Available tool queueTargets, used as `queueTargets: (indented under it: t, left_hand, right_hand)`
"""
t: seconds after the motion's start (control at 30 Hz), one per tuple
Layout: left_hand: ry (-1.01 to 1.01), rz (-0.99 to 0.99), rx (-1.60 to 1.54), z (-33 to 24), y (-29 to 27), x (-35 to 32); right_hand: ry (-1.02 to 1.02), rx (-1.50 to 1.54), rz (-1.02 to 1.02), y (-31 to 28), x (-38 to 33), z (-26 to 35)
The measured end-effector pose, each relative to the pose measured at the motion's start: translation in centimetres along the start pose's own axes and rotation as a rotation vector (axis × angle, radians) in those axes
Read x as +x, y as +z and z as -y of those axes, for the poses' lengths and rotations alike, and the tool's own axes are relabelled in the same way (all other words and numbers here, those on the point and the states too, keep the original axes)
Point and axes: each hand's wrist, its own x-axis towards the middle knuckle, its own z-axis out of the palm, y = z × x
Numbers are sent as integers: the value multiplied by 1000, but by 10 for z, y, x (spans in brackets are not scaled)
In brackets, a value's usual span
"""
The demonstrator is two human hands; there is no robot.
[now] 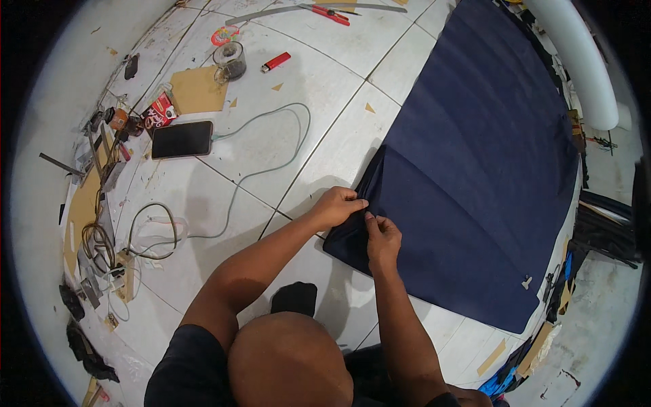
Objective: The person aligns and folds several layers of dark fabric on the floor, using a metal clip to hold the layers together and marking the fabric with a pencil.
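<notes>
A large sheet of dark navy fabric (475, 156) lies spread over the tiles on the right. Its near left edge is gathered in folds, and both my hands are at that edge. My left hand (337, 206) pinches the folded fabric between thumb and fingers. Just to its right, my right hand (384, 237) is closed on the same fold, thumb and fingertip close to the left thumb. The underside of the fold is hidden. Near the fabric's lower right corner lies a small pale piece (527, 282), too small to name.
A phone (182, 140) with a pale cable lies at left on white tiles (325, 136). Beyond it are a glass mug (230, 61), a red lighter (276, 62), brown cardboard (198, 90) and red-handled scissors (331, 15). Coiled cords (99, 244) clutter the left wall; a white tube (576, 61) stands far right.
</notes>
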Motion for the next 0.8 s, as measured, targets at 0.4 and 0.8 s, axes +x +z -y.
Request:
queueTargets:
  t: [0.4,0.8]
  left_hand:
    - [-57,114,-254,-1,-8,-2]
    - [-108,85,-270,2,-3,-2]
  right_hand:
    - [-479,-745,-5,16,-20,32]
    - [66,-134,6,2,-1,14]
